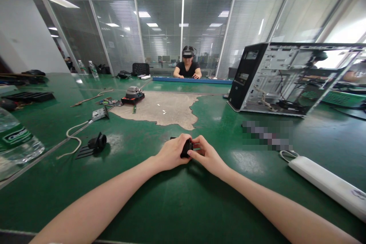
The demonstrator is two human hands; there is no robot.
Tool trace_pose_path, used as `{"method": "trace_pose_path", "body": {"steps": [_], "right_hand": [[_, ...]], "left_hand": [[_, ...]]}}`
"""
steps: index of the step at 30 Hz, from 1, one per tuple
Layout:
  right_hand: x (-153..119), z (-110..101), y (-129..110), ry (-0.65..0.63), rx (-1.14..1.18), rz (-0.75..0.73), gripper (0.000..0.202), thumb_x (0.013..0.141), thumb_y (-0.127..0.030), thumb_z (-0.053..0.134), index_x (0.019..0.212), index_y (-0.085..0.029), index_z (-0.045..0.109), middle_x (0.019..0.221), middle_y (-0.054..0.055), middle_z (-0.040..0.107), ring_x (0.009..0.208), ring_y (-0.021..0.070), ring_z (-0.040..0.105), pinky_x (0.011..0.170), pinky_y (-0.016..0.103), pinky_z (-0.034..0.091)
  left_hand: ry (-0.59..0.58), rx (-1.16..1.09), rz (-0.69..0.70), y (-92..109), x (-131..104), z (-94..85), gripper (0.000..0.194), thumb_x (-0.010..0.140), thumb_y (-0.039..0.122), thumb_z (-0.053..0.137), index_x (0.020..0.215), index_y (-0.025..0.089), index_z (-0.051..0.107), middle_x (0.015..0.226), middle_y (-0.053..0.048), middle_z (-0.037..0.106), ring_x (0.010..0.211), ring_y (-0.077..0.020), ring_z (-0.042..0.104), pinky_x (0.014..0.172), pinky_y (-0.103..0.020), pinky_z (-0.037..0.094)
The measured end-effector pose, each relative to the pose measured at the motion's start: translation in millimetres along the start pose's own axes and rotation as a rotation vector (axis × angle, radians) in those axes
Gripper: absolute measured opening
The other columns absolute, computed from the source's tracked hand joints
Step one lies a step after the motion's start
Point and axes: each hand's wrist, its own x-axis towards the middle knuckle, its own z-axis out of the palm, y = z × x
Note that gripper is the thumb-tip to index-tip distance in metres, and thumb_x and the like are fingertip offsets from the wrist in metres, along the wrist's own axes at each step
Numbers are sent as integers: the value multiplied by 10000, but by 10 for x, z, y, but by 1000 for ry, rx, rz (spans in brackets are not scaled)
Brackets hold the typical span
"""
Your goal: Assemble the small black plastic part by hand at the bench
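A small black block-like object (186, 149) is held between my two hands, a little above the green tabletop (171, 206) or resting on it; I cannot tell which. My left hand (174, 153) wraps around its left side, the back of the hand hiding most of the fingers. From the right, my right hand (208, 155) pinches the near end with thumb and fingers. A dark corner shows past the left knuckles. The object's exact kind is hidden by the hands.
An open computer case (257, 80) stands at the right, beyond a white power strip (326, 183). Left lie a black bracketed part (97, 143), a metal box with a cable (100, 113) and a water bottle (17, 137). A heatsink (134, 93) sits farther back. Another person (187, 69) sits opposite.
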Motion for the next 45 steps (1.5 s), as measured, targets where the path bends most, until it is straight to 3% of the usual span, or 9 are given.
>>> {"method": "trace_pose_path", "body": {"steps": [11,18,25,28,32,36,40,45], "right_hand": [[38,4,74,-1,12,53,168,762,-300,527,878,-201,456,835,8,550,755,135,567,682,297,500],[-7,12,24,32,-98,-122,139,759,-268,529,877,-209,486,924,23,506,883,150,531,739,293,494],[32,17,100,-4,-18,22,173,782,-299,502,908,-205,431,841,10,539,725,129,568,658,297,501],[-5,15,62,-29,-60,-40,188,769,-265,522,928,-212,438,871,17,529,790,141,560,689,298,499],[-15,15,34,30,-124,-140,155,748,-242,546,882,-211,473,938,27,490,887,156,529,727,293,494],[29,22,77,45,-70,-56,148,767,-269,521,881,-205,452,874,20,514,828,148,555,678,286,508],[19,20,95,-27,-102,0,180,786,-274,498,936,-202,429,820,13,553,745,136,576,664,295,506],[-30,14,46,8,-229,-159,196,758,-231,536,938,-211,461,923,31,513,822,145,552,713,298,497]], "left_hand": [[24,23,24,-8,-6,9,531,670,275,587,1113,220,300,1055,-47,489,877,-211,540,732,-335,439],[30,38,38,-29,-13,23,566,655,251,596,1127,205,287,1075,-55,483,881,-213,538,725,-326,438],[31,34,17,-31,-8,30,529,667,277,594,1105,215,305,1059,-49,490,872,-211,542,722,-329,437],[21,39,25,-36,-11,24,558,647,237,603,1112,209,297,1076,-52,485,874,-211,539,724,-324,437],[23,22,24,-34,-8,28,580,637,232,608,1122,218,289,1082,-51,481,887,-212,537,737,-330,433],[27,15,8,-25,-5,28,537,660,269,598,1108,220,304,1059,-48,489,872,-209,544,732,-333,435],[19,24,13,-24,-9,14,538,649,236,600,1101,214,308,1058,-47,491,875,-209,541,732,-325,433],[15,24,18,-35,-10,15,587,623,214,611,1116,213,292,1072,-51,488,881,-215,538,734,-327,433]]}}
